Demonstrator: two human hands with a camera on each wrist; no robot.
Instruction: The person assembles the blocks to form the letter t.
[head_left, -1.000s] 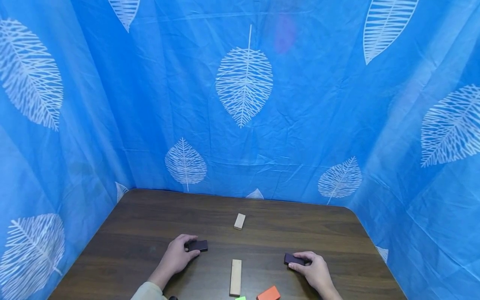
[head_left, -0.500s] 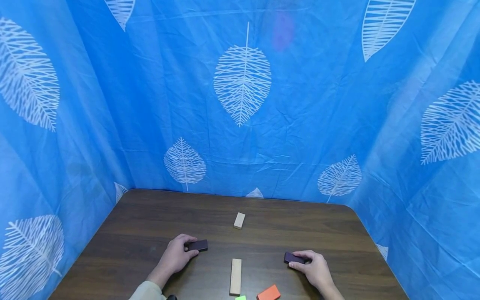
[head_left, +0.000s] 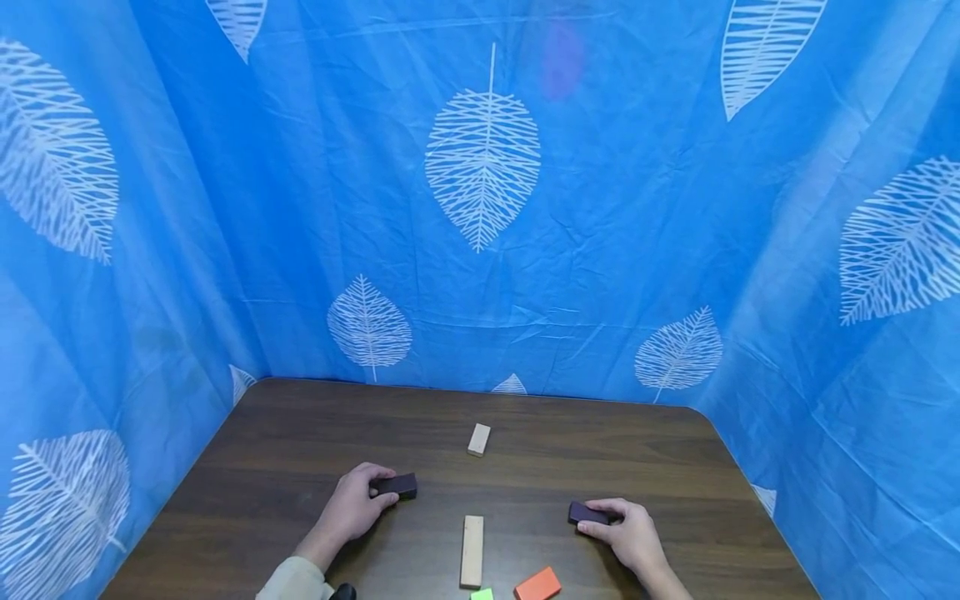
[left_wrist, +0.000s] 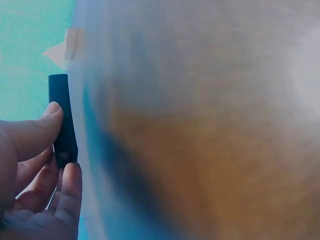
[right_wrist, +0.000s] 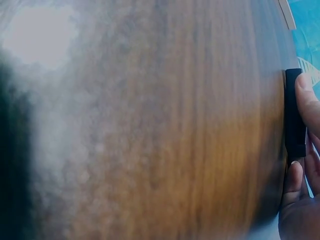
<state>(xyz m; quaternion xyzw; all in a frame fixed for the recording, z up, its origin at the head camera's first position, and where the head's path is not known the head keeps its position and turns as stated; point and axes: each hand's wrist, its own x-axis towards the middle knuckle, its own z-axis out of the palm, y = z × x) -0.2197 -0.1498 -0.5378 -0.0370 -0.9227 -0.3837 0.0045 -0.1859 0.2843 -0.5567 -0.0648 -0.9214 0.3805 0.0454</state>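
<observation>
A dark block [head_left: 399, 486] is pinched between the thumb and fingers of my left hand [head_left: 354, 503], left of the middle of the table. In the left wrist view the same dark block [left_wrist: 63, 117] stands out between thumb and fingertips of my left hand [left_wrist: 42, 165]. Further right, my right hand [head_left: 633, 537] grips another dark block [head_left: 587, 513] by its sides. The right wrist view shows that dark block [right_wrist: 294, 115] at the right edge, held by my right hand [right_wrist: 305, 175].
Between the hands lies a long pale wooden block [head_left: 472, 552], with a short pale block [head_left: 478, 440] farther back. An orange block [head_left: 537, 584] and a green block [head_left: 482, 594] are at the near edge of view. A blue leaf-patterned curtain [head_left: 480, 325] surrounds the brown table [head_left: 300, 433].
My left hand and its dark block have risen slightly. My right hand keeps its grip with little visible motion. The head view has shifted a little.
</observation>
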